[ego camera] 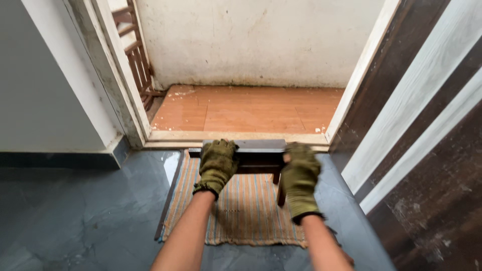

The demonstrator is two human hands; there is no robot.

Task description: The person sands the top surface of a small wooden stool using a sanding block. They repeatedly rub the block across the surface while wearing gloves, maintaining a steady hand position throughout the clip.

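A small dark wooden stool (253,156) is held tilted between the two gloved hands, above the far end of a striped doormat (241,211) and just short of the pale doorway threshold (175,136). The left hand (217,164) is curled over its left edge and the right hand (300,178) is clamped round its right side, one leg showing beside that glove. Beyond the hands lie orange floor tiles (241,108); a dark wooden door (427,150) stands to the right of the right hand.
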